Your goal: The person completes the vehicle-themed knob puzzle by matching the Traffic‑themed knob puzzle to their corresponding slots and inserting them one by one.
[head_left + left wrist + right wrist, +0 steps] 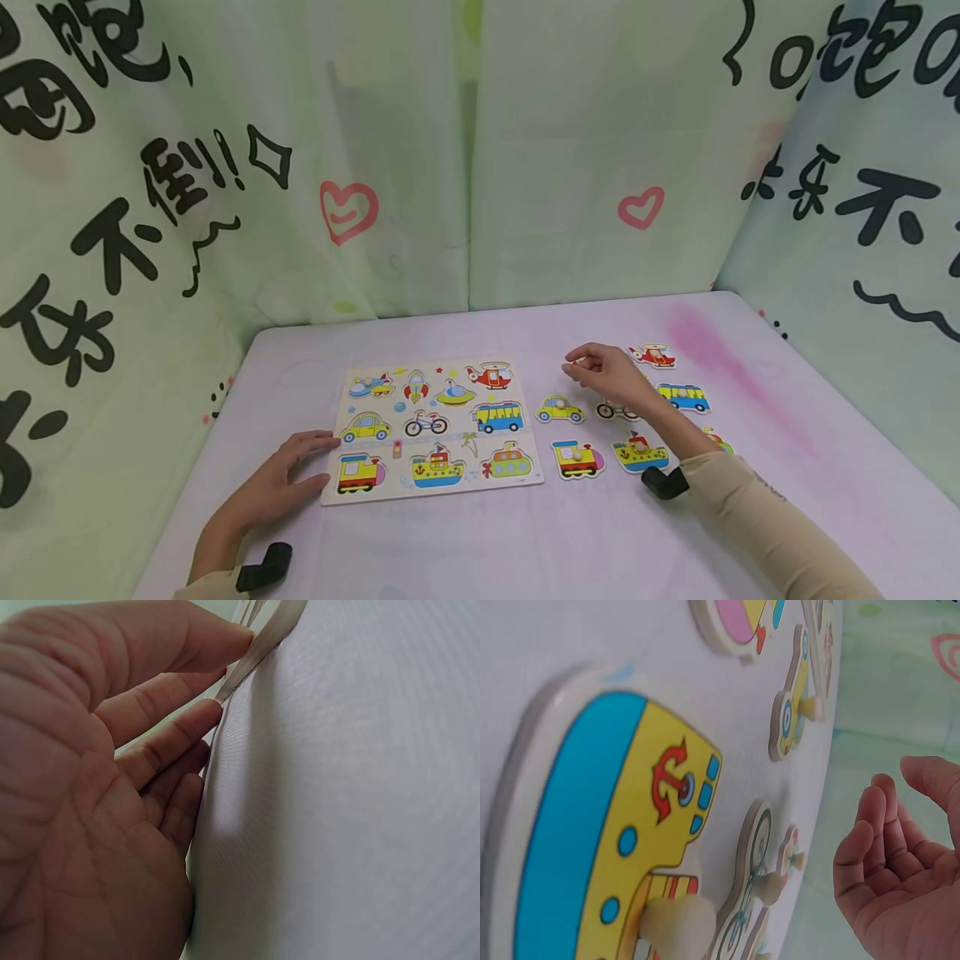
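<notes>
A flat puzzle board [468, 440] printed with vehicles lies on the table. My left hand [273, 479] rests at its left edge, fingers fairly straight and touching the rim; the left wrist view shows the thumb [202, 637] and fingertips against that edge. My right hand [611, 375] hovers above the loose pieces right of the board, its fingers loosely bent, with nothing seen between them in the right wrist view. Beneath and around it lie a yellow car piece [560, 409], a bicycle piece [611, 411] partly covered by the arm, and a red helicopter piece [652, 356].
Nearer me lie a train piece [578, 460] and a ship piece [615, 825] with a peg knob. A bus piece [683, 397] sits farther right; another piece [718, 439] is mostly hidden by the right forearm. Printed curtains [555, 167] stand behind the table.
</notes>
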The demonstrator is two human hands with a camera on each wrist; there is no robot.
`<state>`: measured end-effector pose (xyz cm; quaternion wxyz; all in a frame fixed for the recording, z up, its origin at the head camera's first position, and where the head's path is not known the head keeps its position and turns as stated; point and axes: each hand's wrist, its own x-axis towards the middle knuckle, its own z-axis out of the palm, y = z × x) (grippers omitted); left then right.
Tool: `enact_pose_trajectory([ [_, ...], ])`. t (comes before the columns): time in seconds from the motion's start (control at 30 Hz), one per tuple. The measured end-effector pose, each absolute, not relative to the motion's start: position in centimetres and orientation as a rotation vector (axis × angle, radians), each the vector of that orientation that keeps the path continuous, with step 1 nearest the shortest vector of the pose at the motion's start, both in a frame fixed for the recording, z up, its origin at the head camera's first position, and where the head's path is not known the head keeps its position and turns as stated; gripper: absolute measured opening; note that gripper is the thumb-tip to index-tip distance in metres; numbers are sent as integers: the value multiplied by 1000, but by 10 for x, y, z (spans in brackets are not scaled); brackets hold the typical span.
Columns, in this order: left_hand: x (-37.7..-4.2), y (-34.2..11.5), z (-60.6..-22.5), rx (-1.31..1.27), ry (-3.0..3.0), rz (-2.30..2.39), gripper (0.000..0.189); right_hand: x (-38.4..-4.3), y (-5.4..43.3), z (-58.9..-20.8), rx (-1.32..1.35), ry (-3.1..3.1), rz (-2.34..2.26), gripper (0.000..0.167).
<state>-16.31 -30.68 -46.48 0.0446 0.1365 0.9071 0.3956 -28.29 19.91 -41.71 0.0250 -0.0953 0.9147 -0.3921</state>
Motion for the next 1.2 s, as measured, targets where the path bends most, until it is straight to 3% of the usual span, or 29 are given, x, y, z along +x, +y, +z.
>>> enact_pose_trajectory([
  [1.2,-163,-307,-466,401,2774,1201,47,-327,220,-429,-114,2772,-1070,33],
])
